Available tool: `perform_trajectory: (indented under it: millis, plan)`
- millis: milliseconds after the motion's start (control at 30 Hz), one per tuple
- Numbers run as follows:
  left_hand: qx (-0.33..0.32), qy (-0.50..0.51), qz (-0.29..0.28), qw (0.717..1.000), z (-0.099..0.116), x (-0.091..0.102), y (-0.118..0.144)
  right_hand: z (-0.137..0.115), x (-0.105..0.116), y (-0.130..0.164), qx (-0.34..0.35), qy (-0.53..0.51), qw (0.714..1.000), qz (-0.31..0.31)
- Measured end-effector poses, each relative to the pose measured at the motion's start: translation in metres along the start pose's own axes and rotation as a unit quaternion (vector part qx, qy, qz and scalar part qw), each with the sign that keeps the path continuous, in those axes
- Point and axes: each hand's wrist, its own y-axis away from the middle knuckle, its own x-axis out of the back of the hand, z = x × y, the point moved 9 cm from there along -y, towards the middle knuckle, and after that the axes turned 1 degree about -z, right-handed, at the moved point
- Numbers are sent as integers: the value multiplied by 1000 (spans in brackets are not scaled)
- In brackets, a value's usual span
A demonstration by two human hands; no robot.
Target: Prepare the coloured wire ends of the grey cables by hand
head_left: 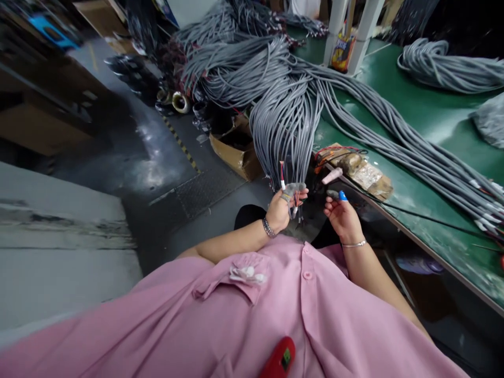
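"Where are the cable ends (282, 181)?"

"In the left hand (281, 210), out in front of the shirt (271, 294). One stands up past the fingers, its thin coloured wires bare above a white band; another points down below the palm."

"So that hand is closed on them?"

"Yes, fingers curled around. The right hand (342, 215) is apart from it, fingertips bent close together under a blue covering (343, 196). I can't tell whether they pinch anything."

"Which step is this?"

"My guess: handling the wire ends one by one. The next move would call for a steady left hold and a fine right fingertip grip on a single thin wire."

"And around them?"

"Grey cables (287, 121) drape over the edge of the green worktop (429, 115) just beyond. A pink-wrapped piece (332, 176) lies near the right hand, and a cardboard box (230, 157) sits below."
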Motion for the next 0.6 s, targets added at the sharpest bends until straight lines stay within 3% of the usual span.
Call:
perform_trajectory:
  millis: [433, 600]
  plan:
    - [-51, -46, 13, 998, 30, 23, 26, 21, 17, 22, 8, 70, 997, 33]
    - [-80, -64, 7, 995, 40, 28, 38, 34, 14, 28, -5, 99, 995, 29]
